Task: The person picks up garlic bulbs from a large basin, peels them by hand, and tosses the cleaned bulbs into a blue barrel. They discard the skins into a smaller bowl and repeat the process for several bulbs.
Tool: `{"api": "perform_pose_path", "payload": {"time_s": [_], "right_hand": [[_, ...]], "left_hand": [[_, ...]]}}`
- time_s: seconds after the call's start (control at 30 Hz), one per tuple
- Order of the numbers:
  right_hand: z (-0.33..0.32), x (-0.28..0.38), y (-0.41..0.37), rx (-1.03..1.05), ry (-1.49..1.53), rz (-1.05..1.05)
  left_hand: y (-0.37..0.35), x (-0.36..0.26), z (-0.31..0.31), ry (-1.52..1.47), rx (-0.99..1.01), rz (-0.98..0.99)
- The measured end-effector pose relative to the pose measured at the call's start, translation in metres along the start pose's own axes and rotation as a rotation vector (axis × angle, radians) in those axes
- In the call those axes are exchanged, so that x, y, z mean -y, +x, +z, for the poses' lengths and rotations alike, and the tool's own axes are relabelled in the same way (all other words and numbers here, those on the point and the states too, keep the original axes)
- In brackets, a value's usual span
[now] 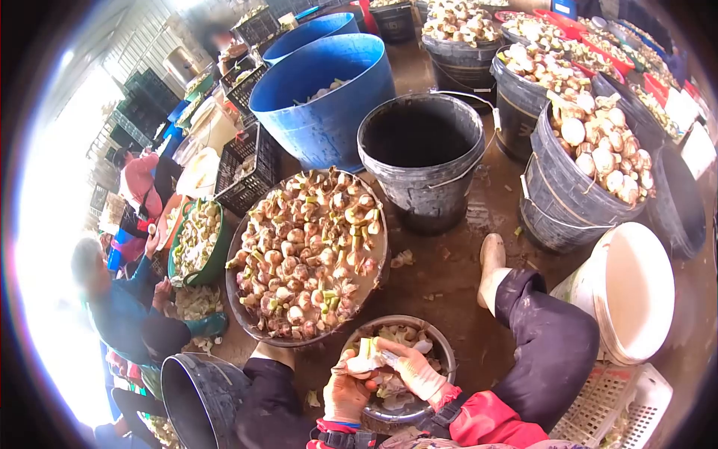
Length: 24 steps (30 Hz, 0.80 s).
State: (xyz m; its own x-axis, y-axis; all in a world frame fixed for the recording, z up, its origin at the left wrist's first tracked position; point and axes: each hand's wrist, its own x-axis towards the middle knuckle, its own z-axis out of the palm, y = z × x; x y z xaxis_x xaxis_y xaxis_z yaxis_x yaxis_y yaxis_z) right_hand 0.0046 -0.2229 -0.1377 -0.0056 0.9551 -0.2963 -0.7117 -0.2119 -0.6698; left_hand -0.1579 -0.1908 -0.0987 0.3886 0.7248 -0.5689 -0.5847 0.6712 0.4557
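My left hand is closed around a pale garlic bulb, held above a metal bowl of peeled skins. My right hand is closed too, its fingers against the bulb's right side. A thin greyish piece shows by those fingers; I cannot make out what it is. Just beyond the bowl, a wide round tub holds a heap of garlic bulbs with purplish skins and short green stems.
A black bucket stands ahead, beside large blue tubs. Buckets heaped with bulbs line the right, near a white bucket and white crate. Another black bucket is by my left leg. People sit at left.
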Motion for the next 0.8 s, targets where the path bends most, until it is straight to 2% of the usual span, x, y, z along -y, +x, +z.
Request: {"api": "perform_pose_path", "payload": {"time_s": [0.07, 0.13, 0.17, 0.2, 0.23, 0.27, 0.3, 0.33, 0.4, 0.43, 0.47, 0.53, 0.57, 0.6, 0.63, 0.67, 0.7, 0.73, 0.8], "right_hand": [[-0.006, -0.02, 0.005, -0.056, -0.186, 0.122], [0.003, -0.017, 0.003, -0.144, -0.198, 0.182], [0.0, -0.022, 0.004, -0.148, -0.138, 0.181], [-0.003, -0.027, 0.005, -0.152, -0.077, 0.179], [-0.002, -0.011, 0.001, -0.193, -0.128, 0.32], [0.0, -0.01, -0.001, -0.19, -0.128, 0.332], [0.003, -0.011, -0.002, -0.163, -0.209, 0.174], [0.006, -0.01, -0.002, -0.129, -0.288, 0.013], [0.008, -0.009, -0.001, -0.099, -0.201, 0.023], [0.007, -0.016, 0.003, -0.154, -0.005, 0.076], [0.011, -0.012, 0.005, -0.211, 0.191, 0.125], [0.011, 0.0, 0.004, -0.238, 0.214, 0.136], [0.014, 0.007, 0.003, -0.236, 0.013, 0.139], [0.015, 0.009, 0.001, -0.231, -0.189, 0.146], [0.008, -0.009, 0.001, -0.132, -0.618, 0.011], [0.014, -0.007, -0.002, -0.042, -0.643, 0.051], [0.018, -0.011, -0.003, 0.008, -0.564, -0.019], [0.019, -0.013, -0.004, 0.053, -0.485, -0.093], [0.013, -0.014, 0.0, -0.058, -0.371, 0.09]], "left_hand": [[0.0, 0.008, -0.002, 0.061, -0.03, 0.038], [0.002, 0.031, -0.002, 0.767, -0.091, 0.472], [0.007, 0.036, -0.002, 0.842, -0.121, 0.558], [0.007, 0.031, -0.004, 0.842, -0.126, 0.555], [0.005, 0.017, 0.008, 0.651, -0.17, 0.297], [0.005, 0.005, 0.02, 0.451, -0.213, 0.044], [0.008, -0.004, 0.029, 0.523, -0.328, -0.024], [0.018, -0.014, 0.023, 0.483, -0.302, -0.097], [0.035, -0.017, -0.004, 0.594, -0.24, -0.024], [0.043, -0.011, -0.011, 0.638, -0.385, 0.122], [0.042, -0.007, -0.01, 0.635, -0.385, 0.124], [0.035, 0.001, -0.008, 0.604, -0.452, 0.35], [0.018, 0.011, 0.01, 0.545, -0.306, 0.401], [0.009, 0.018, 0.018, 0.517, -0.242, 0.365], [0.012, 0.03, -0.001, 0.621, -0.214, 0.46], [0.011, 0.033, -0.001, 0.724, -0.186, 0.557], [0.007, 0.031, 0.001, 0.685, -0.33, 0.503], [0.008, 0.026, -0.003, 0.56, -0.344, 0.494], [0.006, 0.009, -0.002, 0.388, -0.251, 0.365]]}}
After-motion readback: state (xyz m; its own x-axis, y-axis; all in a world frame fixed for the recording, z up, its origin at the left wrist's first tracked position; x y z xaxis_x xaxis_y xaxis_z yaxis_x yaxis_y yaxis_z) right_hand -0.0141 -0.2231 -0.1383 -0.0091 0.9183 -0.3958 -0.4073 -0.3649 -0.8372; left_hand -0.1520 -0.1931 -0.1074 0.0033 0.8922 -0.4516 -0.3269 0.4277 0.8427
